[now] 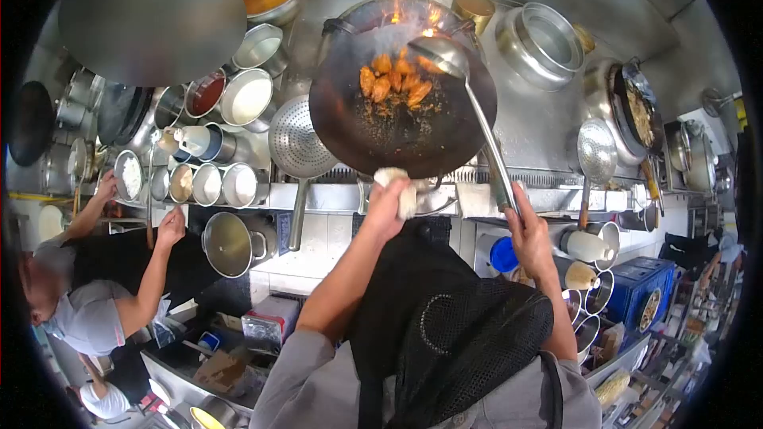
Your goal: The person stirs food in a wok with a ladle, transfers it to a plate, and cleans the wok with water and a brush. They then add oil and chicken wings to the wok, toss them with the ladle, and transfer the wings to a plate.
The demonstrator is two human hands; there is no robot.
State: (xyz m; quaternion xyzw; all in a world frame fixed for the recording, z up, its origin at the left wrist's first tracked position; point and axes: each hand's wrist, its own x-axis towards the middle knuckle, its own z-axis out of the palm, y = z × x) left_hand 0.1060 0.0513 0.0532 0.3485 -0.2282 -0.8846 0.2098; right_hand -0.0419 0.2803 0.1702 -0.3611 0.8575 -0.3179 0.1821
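A large black wok sits tilted on the burner in front of me, with flames at its far rim. Inside lie several browned, orange-glazed pieces of food, maybe chicken wings, among dark bits and smoke. My left hand is closed on a pale folded cloth at the wok's near edge; the grip beneath the cloth is hidden. My right hand wraps round the long handle of a metal ladle. The ladle's bowl is over the wok's far right side, beside the food.
A perforated strainer rests left of the wok, near pots of sauces and seasonings. Stacked metal pots and another skimmer stand right. A folded cloth lies on the front ledge. A co-worker works at the left.
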